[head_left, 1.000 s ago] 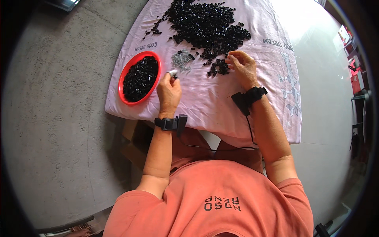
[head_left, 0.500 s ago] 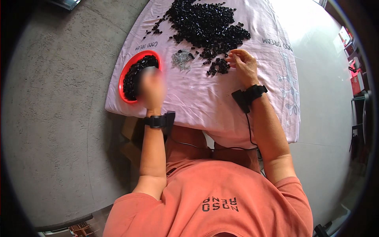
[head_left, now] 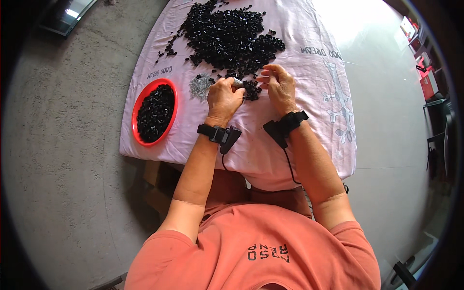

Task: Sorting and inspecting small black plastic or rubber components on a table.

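Observation:
My left hand (head_left: 224,100) is closed around a small silvery-grey piece (head_left: 237,82) whose exact kind I cannot make out. It is over the cloth between a little pile of clear, thin pieces (head_left: 200,87) and a small cluster of short black pieces (head_left: 252,91). On the cluster's right side is my right hand (head_left: 280,91), its fingers bent but apart, with nothing visible in them. Beyond both hands spreads a large heap of the same black pieces (head_left: 227,38). A red oval bowl (head_left: 177,99) at the left holds many more.
Pale pink printed cloth (head_left: 193,145) covers the table, whose near edge lies just in front of my body. Black bands with small boxes circle both wrists, and a cable (head_left: 291,166) hangs from the right one. Red and dark items (head_left: 427,87) stand at the far right.
My left hand has moved from over the red bowl rightward to the small black cluster. My right hand stays beside that cluster. The whole view has shifted slightly.

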Available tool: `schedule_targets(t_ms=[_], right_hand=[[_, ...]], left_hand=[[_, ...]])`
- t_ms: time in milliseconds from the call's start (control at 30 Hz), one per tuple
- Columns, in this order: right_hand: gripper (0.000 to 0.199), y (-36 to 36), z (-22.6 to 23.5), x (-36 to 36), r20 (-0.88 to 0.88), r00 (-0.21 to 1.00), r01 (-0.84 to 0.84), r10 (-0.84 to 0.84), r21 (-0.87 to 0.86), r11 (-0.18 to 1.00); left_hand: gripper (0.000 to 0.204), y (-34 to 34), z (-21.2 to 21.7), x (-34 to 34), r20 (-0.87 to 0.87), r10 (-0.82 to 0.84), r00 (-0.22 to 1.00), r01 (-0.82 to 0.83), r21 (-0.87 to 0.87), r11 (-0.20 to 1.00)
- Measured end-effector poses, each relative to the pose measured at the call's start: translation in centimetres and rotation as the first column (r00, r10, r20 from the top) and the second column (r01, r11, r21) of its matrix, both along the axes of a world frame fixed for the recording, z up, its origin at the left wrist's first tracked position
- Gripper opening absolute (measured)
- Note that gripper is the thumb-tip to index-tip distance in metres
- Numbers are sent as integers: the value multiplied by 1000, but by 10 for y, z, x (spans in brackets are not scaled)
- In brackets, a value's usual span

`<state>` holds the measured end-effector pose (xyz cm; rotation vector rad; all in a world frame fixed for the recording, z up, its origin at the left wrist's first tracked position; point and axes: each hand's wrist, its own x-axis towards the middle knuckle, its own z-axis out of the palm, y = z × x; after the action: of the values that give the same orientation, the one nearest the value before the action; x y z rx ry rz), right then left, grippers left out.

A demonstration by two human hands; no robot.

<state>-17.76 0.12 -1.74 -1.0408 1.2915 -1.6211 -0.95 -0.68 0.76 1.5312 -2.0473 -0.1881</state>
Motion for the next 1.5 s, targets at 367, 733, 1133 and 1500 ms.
schedule_targets(t_ms=[367, 733, 1133, 1500], right_hand=[[21, -5, 1, -3, 1, 999, -37, 37, 87, 996], [12, 1, 5, -10, -587, 806, -6, -75, -134, 991], [7, 8, 13, 0, -785, 618, -69, 48, 6, 998], [6, -3, -1, -7, -177, 948, -259, 266, 63, 964]], left_hand=[[14, 5, 1, 0, 15, -6, 1000, 6, 0, 1000], [14, 7, -8, 23, -267, 7, 964, 2, 35, 999], [14, 25, -9, 20, -440, -1, 898, 80, 162, 983], [11, 22, -16, 31, -613, 33, 789, 159, 256, 954]])
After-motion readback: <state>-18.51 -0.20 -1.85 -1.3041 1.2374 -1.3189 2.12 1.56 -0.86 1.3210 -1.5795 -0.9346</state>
